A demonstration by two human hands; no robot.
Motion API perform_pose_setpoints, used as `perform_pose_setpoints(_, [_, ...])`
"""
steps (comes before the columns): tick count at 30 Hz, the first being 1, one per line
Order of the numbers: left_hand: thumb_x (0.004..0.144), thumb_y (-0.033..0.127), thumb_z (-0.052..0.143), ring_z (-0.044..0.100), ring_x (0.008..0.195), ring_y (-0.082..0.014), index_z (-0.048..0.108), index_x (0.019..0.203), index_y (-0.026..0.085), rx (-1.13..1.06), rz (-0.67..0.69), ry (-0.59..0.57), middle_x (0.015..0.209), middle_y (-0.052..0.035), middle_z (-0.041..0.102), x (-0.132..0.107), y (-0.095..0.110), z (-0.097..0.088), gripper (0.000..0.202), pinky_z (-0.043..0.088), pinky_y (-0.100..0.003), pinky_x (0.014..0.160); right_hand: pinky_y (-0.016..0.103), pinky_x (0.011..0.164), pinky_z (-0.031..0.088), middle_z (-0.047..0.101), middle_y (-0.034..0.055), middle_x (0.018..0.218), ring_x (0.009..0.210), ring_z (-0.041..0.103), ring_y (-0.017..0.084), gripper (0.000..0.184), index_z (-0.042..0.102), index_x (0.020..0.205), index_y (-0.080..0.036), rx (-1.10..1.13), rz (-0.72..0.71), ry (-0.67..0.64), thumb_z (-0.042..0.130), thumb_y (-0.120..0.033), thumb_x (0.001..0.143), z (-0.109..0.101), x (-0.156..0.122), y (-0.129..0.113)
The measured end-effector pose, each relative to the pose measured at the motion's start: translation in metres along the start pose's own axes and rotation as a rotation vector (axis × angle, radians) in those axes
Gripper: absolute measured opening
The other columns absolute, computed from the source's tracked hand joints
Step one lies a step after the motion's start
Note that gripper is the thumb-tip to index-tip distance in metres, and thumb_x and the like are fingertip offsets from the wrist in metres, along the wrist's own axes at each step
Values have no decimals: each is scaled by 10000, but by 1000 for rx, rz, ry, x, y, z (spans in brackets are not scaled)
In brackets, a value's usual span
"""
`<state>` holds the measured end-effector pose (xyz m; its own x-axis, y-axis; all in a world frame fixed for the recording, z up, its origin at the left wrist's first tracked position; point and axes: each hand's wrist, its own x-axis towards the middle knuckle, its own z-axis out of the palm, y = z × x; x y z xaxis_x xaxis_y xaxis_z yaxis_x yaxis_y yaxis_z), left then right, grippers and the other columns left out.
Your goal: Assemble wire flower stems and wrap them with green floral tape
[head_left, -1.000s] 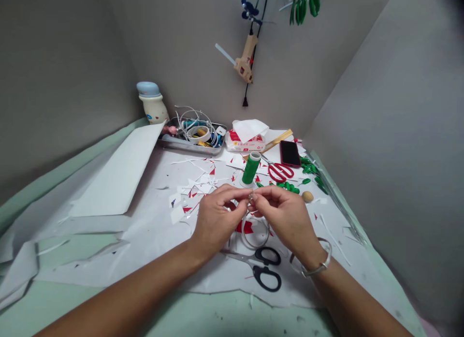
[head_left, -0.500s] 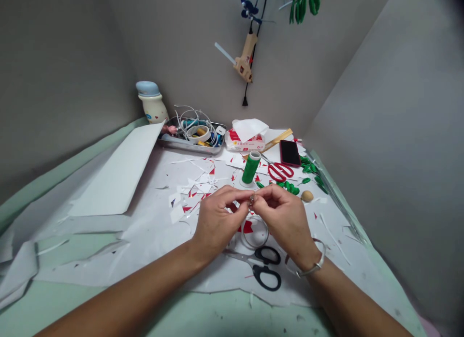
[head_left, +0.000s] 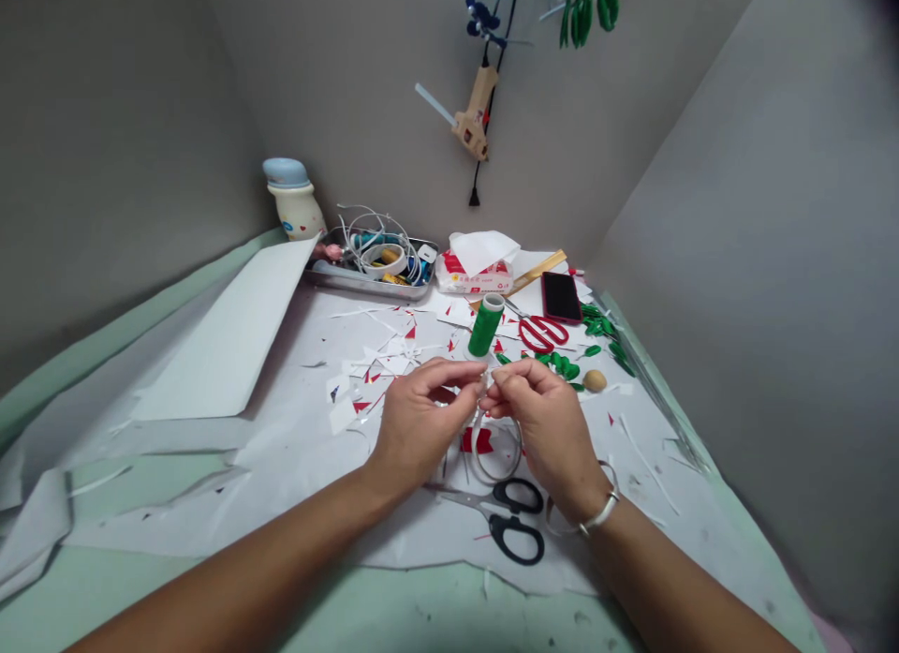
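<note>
At wire loop (head_left: 495, 452), L hand (head_left: 421, 419), R hand (head_left: 548, 423) wider apart than before.

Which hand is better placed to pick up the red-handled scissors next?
Probably the right hand: it sits closer to the red-handled scissors, on the same side of the work, while the left hand lies farther away, beyond the right.

No words can be read here. The soft white tissue pack (head_left: 473, 278) has red writing on it, but the writing is too small and blurry to read. The round cream jar with a pale blue lid (head_left: 296, 213) has small red marks on it, and I cannot tell if they are letters.
</note>
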<state>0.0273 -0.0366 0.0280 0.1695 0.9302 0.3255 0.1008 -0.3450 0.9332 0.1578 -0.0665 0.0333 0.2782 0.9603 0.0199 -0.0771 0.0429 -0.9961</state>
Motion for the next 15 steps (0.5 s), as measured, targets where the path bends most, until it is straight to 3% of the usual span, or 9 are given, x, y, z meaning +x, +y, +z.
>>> perform_pose_setpoints(6, [742, 255, 686, 657, 776, -141, 732, 926, 225, -68, -113, -21, 906, -22, 719, 4, -2, -1, 193, 534, -227, 657, 222, 554, 435, 560, -37, 625, 571, 537, 103, 85, 561, 716, -181, -97, -68, -8, 557, -245, 772, -1, -1, -1])
perform_pose_setpoints(10, [758, 242, 667, 651, 777, -144, 738, 909, 219, -60, -45, -44, 883, -31, 708, 3, -4, -1, 169, 528, -233, 656, 220, 530, 392, 552, -40, 632, 558, 476, 100, 109, 596, 761, -188, -215, -167, -2, 586, -296, 774, 0, -2, -5])
perform_pose_setpoints(15, [753, 209, 660, 645, 770, -145, 743, 901, 226, -32, 7, -60, 875, -35, 703, 1, -3, -1, 170, 526, -249, 675, 229, 522, 379, 548, -34, 607, 538, 457, 106, 119, 598, 713, -185, -262, -164, -11, 564, -284, 769, 0, -2, -9])
